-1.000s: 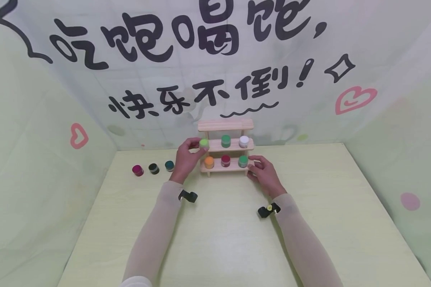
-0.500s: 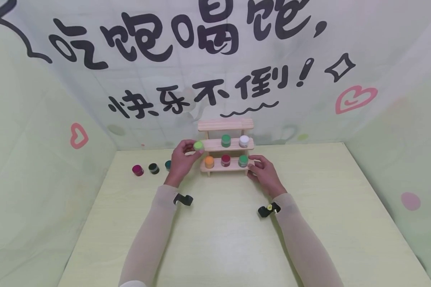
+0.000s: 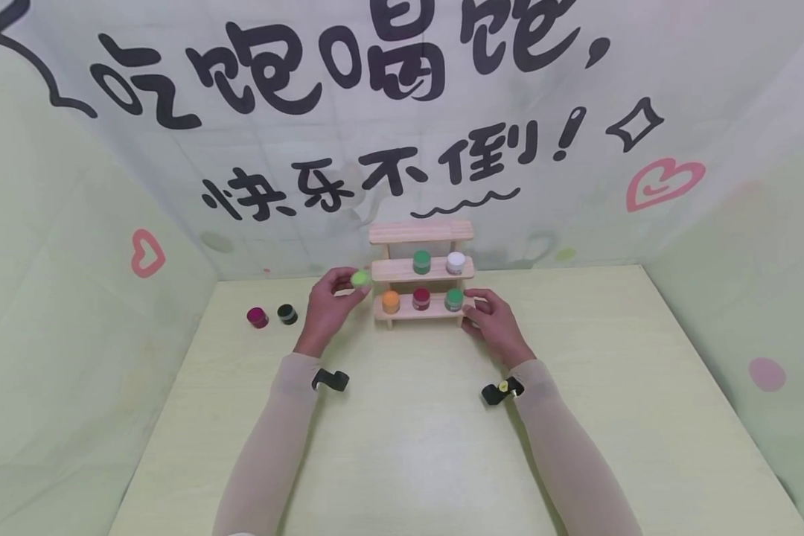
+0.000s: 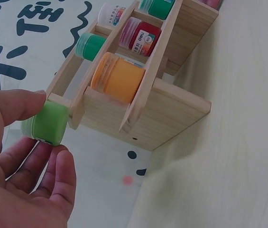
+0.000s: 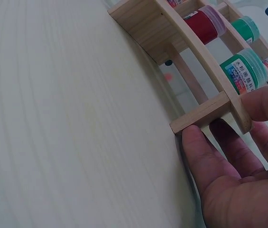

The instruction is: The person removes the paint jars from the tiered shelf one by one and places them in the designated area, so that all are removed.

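Note:
My left hand (image 3: 324, 309) pinches a light green paint jar (image 4: 50, 121) between thumb and fingers, just off the left end of the wooden tiered rack (image 3: 422, 270). My right hand (image 3: 496, 327) grips the rack's right end, thumb at the lower shelf's tip and fingers against the leg, as the right wrist view shows. On the lower shelf sit an orange jar (image 3: 391, 301), a dark red jar (image 3: 420, 299) and a green jar (image 3: 453, 299). The middle shelf bears another green jar (image 3: 421, 261) and a white jar (image 3: 455, 262).
Left of my left hand, a magenta jar (image 3: 257, 318) and a dark jar (image 3: 286, 314) stand on the pale wooden table (image 3: 415, 432). Behind the rack hangs a white printed cloth (image 3: 295, 141). The rack's top shelf (image 3: 418, 232) bears no jar.
The left hand has drawn the light green jar leftward and slightly down from the middle shelf's left end. It now hides the teal jar on the table. The right hand stays put.

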A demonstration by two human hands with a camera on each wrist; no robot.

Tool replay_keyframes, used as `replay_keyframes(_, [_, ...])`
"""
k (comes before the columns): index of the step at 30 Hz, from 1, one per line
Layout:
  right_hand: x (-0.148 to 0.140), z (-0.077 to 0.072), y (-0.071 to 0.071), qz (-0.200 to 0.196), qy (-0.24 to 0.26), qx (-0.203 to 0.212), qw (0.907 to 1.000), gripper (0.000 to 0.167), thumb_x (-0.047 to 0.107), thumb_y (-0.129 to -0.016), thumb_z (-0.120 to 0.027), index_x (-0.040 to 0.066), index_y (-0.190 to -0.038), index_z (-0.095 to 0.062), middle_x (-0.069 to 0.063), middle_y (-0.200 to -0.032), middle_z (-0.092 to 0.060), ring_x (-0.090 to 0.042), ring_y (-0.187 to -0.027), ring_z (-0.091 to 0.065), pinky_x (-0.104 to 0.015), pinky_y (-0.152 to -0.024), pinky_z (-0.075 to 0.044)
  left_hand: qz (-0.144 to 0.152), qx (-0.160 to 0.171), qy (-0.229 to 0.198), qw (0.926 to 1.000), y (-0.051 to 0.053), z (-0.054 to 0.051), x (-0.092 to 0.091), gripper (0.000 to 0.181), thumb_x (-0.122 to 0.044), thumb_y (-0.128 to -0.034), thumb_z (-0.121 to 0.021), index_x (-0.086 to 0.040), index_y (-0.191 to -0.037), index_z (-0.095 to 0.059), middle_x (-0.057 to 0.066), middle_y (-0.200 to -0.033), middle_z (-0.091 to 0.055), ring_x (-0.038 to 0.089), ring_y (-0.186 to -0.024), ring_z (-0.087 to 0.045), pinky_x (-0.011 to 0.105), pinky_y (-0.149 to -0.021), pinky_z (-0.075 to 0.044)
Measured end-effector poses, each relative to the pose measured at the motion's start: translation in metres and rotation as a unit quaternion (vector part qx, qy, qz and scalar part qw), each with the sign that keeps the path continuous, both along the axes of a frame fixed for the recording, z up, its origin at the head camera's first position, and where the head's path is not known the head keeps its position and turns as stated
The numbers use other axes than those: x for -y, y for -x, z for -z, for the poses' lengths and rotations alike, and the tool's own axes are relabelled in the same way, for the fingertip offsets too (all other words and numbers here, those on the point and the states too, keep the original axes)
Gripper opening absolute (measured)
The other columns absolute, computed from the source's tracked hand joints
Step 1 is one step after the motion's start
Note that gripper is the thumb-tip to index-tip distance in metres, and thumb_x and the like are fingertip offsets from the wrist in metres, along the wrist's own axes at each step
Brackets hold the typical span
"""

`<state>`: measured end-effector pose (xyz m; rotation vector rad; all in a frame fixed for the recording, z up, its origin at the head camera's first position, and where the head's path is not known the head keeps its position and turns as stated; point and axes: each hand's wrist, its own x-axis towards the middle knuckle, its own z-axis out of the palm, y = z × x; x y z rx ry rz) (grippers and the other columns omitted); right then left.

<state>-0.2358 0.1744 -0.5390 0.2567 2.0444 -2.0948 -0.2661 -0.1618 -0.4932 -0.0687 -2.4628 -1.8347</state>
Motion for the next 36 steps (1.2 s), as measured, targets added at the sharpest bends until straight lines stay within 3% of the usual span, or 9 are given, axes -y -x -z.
replay_keyframes(12, [0.0,0.001,0.0,-0.001,0.004,-0.005,1.0,0.037,0.012,-0.106,-0.064,0.015,-0.142,-0.057,-0.007,-0.123,-0.068,-0.014,-0.107,-0.07,-0.03,-0.094,-0.064,0.003,0.02,0.02,0.9996,-0.01,0.012,0.018,0.047,-0.028,-0.0917,-0.084,-0.013,-0.132,-0.066,0.007,-0.127,-0.068,0.024,-0.119,-0.063,0.042,-0.103,-0.057])
replay_keyframes(21, [-0.001,0.001,0.0,-0.002,0.004,-0.007,1.0,0.038,0.012,-0.106,-0.063,0.015,-0.144,-0.056,-0.01,-0.128,-0.066,-0.014,-0.108,-0.07,-0.031,-0.095,-0.063,0.008,0.033,0.023,0.9992,-0.023,0.024,0.038,0.05,-0.03,-0.0914,-0.085,-0.016,-0.136,-0.067,0.007,-0.13,-0.069,0.023,-0.12,-0.064,0.028,-0.101,-0.056])
replay_keyframes(29, [-0.004,0.003,0.0,-0.003,-0.003,-0.001,1.0,0.039,0.014,-0.107,-0.064,0.015,-0.144,-0.056,-0.011,-0.128,-0.066,-0.017,-0.111,-0.07,-0.031,-0.095,-0.063,0.007,0.051,0.041,0.9979,-0.031,0.032,0.05,0.049,-0.024,-0.0911,-0.084,-0.015,-0.136,-0.067,0.01,-0.13,-0.069,0.026,-0.12,-0.064,0.023,-0.096,-0.058])
replay_keyframes(36, [-0.003,0.003,0.001,-0.008,-0.001,-0.002,1.0,0.04,0.016,-0.106,-0.064,0.015,-0.145,-0.055,-0.013,-0.133,-0.065,-0.02,-0.114,-0.069,-0.034,-0.099,-0.062,0.006,0.043,0.057,0.9974,-0.036,0.033,0.061,0.049,-0.025,-0.0913,-0.084,-0.013,-0.136,-0.067,0.011,-0.13,-0.069,0.027,-0.122,-0.064,0.018,-0.092,-0.058])
